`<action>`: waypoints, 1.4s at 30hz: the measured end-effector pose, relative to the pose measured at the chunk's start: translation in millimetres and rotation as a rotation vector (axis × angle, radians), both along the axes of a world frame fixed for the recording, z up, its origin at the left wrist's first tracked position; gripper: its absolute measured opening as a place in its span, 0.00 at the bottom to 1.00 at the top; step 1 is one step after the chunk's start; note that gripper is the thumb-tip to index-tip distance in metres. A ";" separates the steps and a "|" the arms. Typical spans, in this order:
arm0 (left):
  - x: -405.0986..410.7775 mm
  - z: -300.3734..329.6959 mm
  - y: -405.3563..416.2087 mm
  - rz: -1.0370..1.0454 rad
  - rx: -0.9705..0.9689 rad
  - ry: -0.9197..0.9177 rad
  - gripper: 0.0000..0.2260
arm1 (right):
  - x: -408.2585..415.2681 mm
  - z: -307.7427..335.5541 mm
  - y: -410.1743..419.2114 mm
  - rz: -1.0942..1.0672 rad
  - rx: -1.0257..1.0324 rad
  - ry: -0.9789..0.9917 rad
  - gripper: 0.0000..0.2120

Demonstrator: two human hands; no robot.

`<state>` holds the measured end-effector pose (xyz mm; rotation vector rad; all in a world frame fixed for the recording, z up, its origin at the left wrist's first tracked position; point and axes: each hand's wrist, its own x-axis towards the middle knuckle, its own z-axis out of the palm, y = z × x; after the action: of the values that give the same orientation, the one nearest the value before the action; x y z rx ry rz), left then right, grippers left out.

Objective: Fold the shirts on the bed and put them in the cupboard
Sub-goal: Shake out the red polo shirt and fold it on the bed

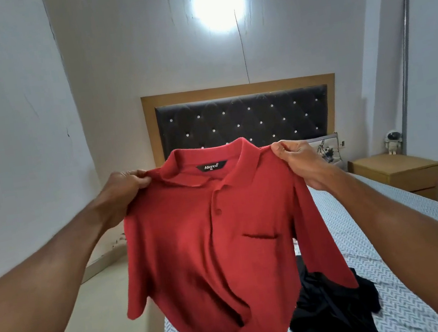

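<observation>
Red polo shirt [214, 239] held up by its shoulders above the bed [388, 254], front facing the viewer, collar uppermost, chest pocket visible. Left hand [127, 185] pinches the left shoulder seam between thumb and curled fingers; right hand [297, 159] pinches the opposite shoulder likewise. A black garment [336, 307] lies crumpled on the patterned sheet behind the shirt's hem. Bedside cabinet [399, 173] stands beside the padded headboard [242, 120].

A home bedroom: a bed [391, 240] under a patterned grey sheet, its studded black headboard [242, 120] against the white wall, a wooden nightstand [398, 171] beside it, a wall lamp [217, 2] glowing above.
</observation>
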<state>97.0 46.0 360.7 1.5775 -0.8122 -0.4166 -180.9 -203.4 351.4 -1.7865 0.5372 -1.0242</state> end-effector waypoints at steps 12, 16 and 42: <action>12.0 -74.1 -29.3 -0.017 0.834 -0.852 0.07 | 18.2 -72.2 -18.9 -0.044 -0.346 1.232 0.15; 31.9 -125.8 -73.0 0.048 0.598 -0.069 0.11 | 39.2 -114.8 -47.5 -0.160 0.165 1.039 0.12; 33.7 -133.2 -71.6 0.191 0.306 -0.973 0.15 | 33.2 -140.6 -82.7 -0.344 -0.340 0.588 0.26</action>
<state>130.8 -25.6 227.6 2.1393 -1.3421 0.4433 -147.7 -286.1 210.9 -2.3700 1.1146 -0.8354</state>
